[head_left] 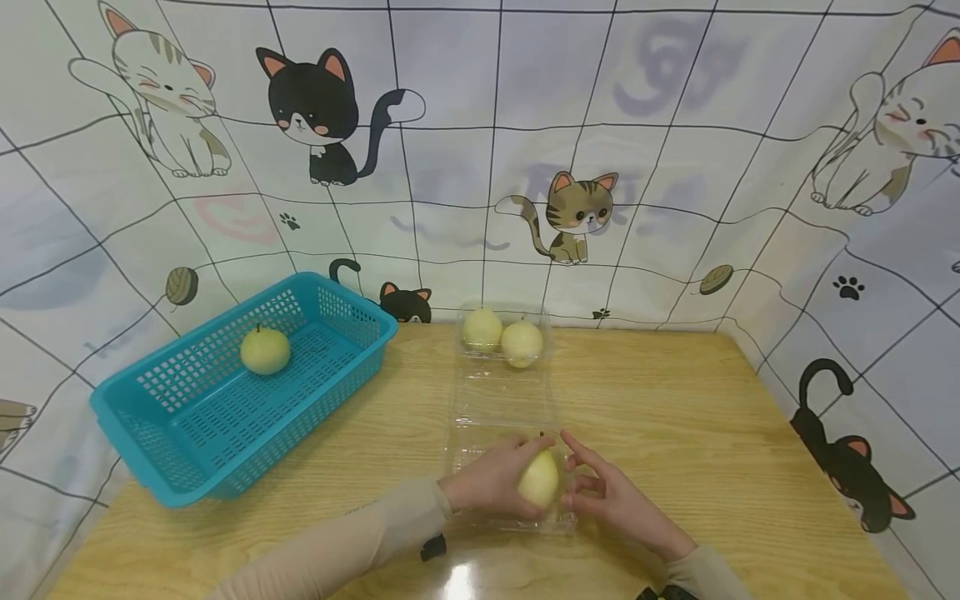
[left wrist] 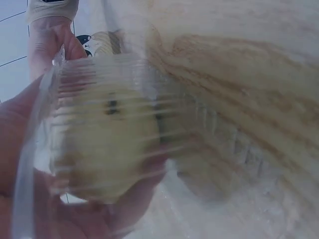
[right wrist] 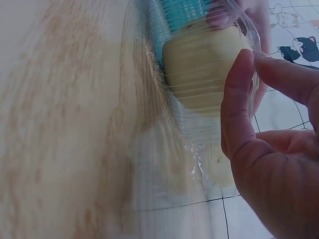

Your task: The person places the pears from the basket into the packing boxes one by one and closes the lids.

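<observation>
Beneath the hands lies a light-brown wood-grain surface [head_left: 660, 400]. On it, a clear ribbed plastic container [head_left: 502, 400] reaches forward, probably light and flexible, best steadied by its rim. The right hand [head_left: 618, 504] pinches that rim. The left hand [head_left: 495, 482] curls round a round pale-yellow fruit [head_left: 540, 480] between the hands: likely firm, smooth, bruisable, best cupped around its sides.

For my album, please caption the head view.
Left hand grips a yellow fruit, right hand pinches a clear container; two more fruits lie beyond, another in a blue basket.
</observation>
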The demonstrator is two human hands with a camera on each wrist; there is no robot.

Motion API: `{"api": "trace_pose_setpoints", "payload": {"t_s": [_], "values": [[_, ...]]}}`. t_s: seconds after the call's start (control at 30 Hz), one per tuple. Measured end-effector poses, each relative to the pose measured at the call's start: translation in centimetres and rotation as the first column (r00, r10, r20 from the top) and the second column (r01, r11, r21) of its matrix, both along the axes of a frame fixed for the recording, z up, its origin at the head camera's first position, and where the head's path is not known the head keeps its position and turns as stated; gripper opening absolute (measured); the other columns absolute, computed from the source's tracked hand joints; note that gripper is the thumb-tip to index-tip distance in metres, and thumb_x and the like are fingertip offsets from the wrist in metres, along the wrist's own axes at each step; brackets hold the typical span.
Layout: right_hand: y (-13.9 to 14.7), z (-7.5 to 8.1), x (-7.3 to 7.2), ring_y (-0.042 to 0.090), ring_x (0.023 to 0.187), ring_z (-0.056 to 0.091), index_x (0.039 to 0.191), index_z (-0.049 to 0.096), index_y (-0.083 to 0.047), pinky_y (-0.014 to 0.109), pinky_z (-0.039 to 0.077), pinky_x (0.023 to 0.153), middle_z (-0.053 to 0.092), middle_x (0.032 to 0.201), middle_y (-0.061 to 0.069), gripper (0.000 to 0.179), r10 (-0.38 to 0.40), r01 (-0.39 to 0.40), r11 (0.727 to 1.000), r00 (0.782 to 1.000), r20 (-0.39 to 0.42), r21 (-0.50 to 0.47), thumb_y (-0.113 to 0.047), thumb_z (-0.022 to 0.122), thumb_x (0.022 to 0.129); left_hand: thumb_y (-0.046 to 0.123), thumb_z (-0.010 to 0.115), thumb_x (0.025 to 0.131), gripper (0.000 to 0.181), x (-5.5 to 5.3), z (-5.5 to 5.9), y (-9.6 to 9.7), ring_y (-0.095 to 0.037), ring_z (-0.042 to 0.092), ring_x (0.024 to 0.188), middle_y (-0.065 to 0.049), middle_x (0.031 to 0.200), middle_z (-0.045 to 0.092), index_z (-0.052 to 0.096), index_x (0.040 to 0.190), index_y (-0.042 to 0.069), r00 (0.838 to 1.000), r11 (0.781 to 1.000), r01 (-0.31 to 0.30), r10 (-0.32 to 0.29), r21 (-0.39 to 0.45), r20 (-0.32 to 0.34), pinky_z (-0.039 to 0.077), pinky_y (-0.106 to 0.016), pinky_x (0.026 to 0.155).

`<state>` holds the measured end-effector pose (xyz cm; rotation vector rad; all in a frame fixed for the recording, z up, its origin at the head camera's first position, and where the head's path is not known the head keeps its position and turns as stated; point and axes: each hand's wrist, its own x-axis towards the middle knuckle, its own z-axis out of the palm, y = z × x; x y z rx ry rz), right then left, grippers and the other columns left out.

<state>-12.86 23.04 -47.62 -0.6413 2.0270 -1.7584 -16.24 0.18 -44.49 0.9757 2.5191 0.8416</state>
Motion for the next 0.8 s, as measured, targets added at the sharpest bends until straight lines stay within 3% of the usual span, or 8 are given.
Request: {"api": "trace_pose_setpoints", "payload": {"t_s": [0.37,0.8], "values": [[-0.01,0.04,0.06,0.020,0.100,0.060,0.155,0.007,-0.007,0.028,0.052,0.082,0.026,0.122,0.022,0.086,-0.012,0.011,1.000,1.000,0.018,0.015,-0.005,0.064,0.092,0.033,0.084,0.071,0.091,0.13,-0.43,-0.15,-0.009,0.053,0.084,-0.010,0.120,0.051,0.037,0.147,0.015,0.999,1.000,0.003,-0.004,0.010,0.048,0.047,-0.018,0.060],[-0.01,0.07,-0.01,0.014,0.091,0.057,0.155,0.007,-0.006,0.022,0.050,0.072,0.026,0.119,0.025,0.084,-0.004,0.004,1.000,1.000,0.004,0.005,-0.001,0.062,0.092,0.029,0.083,0.070,0.092,-0.04,-0.43,-0.59,-0.009,0.054,0.082,-0.014,0.128,0.048,0.036,0.147,0.015,0.999,1.000,-0.003,0.003,0.011,0.053,0.046,-0.018,0.058]]}}
